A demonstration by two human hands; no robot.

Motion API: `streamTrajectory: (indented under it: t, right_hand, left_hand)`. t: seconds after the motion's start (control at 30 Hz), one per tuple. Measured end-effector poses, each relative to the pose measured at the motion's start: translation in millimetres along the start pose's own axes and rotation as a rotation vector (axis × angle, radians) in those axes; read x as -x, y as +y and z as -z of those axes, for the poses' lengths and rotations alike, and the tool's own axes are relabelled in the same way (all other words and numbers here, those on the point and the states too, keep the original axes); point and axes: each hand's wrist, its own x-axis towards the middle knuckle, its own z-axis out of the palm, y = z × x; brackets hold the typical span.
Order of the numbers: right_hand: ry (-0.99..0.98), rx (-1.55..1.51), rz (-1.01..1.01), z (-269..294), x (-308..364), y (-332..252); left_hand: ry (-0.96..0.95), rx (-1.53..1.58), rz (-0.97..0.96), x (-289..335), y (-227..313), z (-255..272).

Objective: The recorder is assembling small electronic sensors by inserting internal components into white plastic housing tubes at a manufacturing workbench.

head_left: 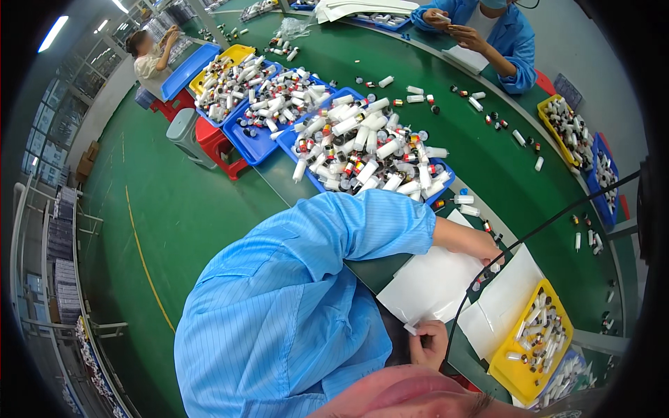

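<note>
My left arm in a blue striped sleeve reaches across the bench. My left hand (492, 255) is curled over the gap between two white sheets, its fingers at a small clear-capped piece (495, 267); what they grip is mostly hidden. Close to my body, at the bench edge, my right hand (430, 343) pinches a small white cylinder (410, 329) between thumb and finger. The glossy white sheet (428, 285) lies between both hands. Beside it is a second white sheet (505, 299). Small dark-ended pieces (477, 284) sit along the gap.
A blue tray (446, 174) heaped with white cylinders and red-black pieces stands beyond my arm. A yellow tray (498, 366) of similar parts is at the right. Loose parts dot the green bench (550, 216). A black cable (564, 211) crosses the view. A co-worker (512, 42) sits opposite.
</note>
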Motion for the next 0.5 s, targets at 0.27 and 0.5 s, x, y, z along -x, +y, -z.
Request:
streamTrajectory:
  t: [0.27,0.5]
  right_hand:
    - [-0.238,0.321,0.09,2.6,-21.2,-23.6]
    - [-0.128,-0.011,-0.095,11.2,-9.4,-28.3]
  left_hand:
    - [-0.012,0.046,-0.081,5.2,0.1,-2.6]
    - [-0.095,0.184,-0.131,2.4,-1.6,-2.6]
